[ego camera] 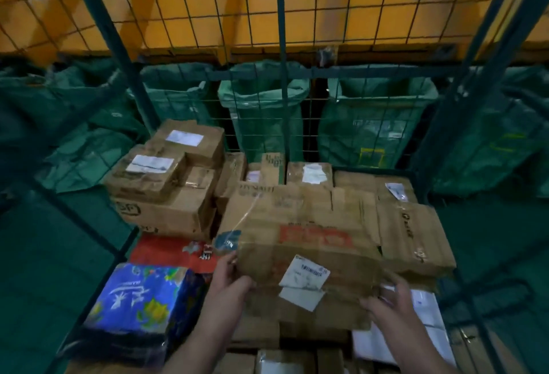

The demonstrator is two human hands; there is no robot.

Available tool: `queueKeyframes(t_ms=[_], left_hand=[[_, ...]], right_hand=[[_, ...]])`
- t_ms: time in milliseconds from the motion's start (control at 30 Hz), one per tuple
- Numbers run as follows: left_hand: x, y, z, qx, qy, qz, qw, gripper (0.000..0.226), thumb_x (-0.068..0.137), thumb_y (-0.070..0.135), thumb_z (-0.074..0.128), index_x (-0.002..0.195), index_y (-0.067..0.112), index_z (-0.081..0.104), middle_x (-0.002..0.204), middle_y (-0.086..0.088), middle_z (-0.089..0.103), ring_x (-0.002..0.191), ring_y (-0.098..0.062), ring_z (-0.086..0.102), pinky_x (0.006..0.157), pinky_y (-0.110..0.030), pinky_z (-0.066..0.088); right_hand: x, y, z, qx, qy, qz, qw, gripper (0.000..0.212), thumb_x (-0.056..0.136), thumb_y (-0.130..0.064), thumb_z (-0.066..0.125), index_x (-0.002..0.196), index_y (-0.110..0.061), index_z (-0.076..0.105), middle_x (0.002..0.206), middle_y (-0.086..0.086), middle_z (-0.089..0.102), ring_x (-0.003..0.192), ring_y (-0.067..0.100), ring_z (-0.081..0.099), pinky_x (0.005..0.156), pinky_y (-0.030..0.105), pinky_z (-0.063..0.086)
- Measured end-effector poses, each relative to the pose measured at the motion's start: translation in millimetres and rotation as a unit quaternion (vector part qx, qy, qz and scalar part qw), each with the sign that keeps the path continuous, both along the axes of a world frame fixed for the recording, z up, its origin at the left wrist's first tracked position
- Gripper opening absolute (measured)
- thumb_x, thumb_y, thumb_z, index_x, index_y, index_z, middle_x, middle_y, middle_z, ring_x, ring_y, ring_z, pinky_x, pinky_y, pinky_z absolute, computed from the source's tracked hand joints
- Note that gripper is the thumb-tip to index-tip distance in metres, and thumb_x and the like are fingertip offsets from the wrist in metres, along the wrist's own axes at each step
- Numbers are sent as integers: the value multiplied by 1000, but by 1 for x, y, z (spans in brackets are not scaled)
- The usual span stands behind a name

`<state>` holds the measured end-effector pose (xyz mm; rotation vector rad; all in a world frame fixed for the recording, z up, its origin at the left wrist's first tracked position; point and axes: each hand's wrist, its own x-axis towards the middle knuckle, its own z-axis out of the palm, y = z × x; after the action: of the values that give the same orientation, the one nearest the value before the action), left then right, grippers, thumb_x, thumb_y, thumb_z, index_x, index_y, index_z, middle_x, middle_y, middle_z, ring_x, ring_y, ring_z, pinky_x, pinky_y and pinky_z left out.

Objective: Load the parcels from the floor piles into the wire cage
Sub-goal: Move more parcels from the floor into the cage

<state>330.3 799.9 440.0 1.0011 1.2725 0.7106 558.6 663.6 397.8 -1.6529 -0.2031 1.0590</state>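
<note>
I look down into the wire cage (280, 82), which holds several stacked cardboard parcels. A wide brown box (300, 243) with red print and a white label lies on top of the stack at the front centre. My left hand (230, 277) grips its near left corner. My right hand (389, 299) holds its near right edge, fingers curled on the cardboard. Other taped boxes (166, 171) are piled at the back left, and more brown boxes (413, 231) sit to the right.
A blue patterned plastic-wrapped pack (142, 299) and a red package (172, 252) lie at the front left of the cage. White flat parcels (416, 326) sit under my right hand. Green sacks (264, 112) hang behind the mesh, against an orange wall.
</note>
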Motion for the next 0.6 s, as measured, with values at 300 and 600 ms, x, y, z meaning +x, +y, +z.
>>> queueKeyframes(t_ms=[300, 600], left_hand=[[87, 143, 38, 103, -23, -55, 993, 46, 96, 6, 54, 127, 40, 56, 121, 7, 64, 107, -19, 64, 84, -47, 58], [202, 288, -16, 214, 6, -47, 976, 68, 76, 25, 60, 143, 34, 51, 133, 2, 60, 125, -20, 56, 103, -46, 49]], right_hand=[[45, 120, 64, 82, -90, -62, 991, 67, 91, -7, 71, 139, -37, 35, 118, -13, 59, 93, 5, 59, 67, 30, 47], [166, 280, 29, 137, -230, -77, 960, 57, 74, -45, 66, 129, -33, 54, 134, -2, 56, 119, 13, 57, 103, 39, 48]])
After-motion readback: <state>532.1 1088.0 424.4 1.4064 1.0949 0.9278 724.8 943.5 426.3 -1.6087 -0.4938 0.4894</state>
